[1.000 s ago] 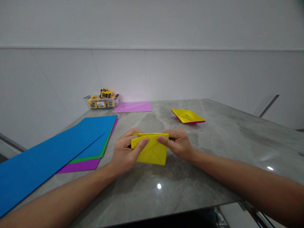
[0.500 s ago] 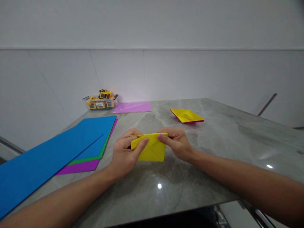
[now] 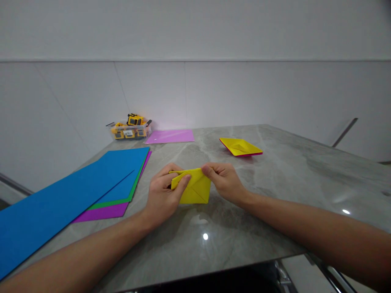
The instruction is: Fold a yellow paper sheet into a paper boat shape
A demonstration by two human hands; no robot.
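Observation:
Between my two hands a folded yellow paper [image 3: 197,189] is held up just above the table, with crease lines across its near face. My left hand [image 3: 165,191] grips its left end, thumb on the near side and fingers behind or inside the fold, where a small gap shows. At the upper right corner my right hand [image 3: 224,179] pinches the paper between thumb and fingers. Beyond the right hand lies a folded paper boat [image 3: 241,147], yellow on top with a red underside.
Blue sheets [image 3: 104,171] spread over the left side, with green and purple sheets [image 3: 113,210] beneath. A clear plastic box [image 3: 130,132] of yellow toy vehicles and a pink sheet [image 3: 171,136] lie at the back by the wall. The grey marble table [image 3: 171,252] ends at a near edge.
My right thumb and fingers have shifted to the paper's upper right corner, which they now cover. The left hand has moved slightly right. The view has tilted a little.

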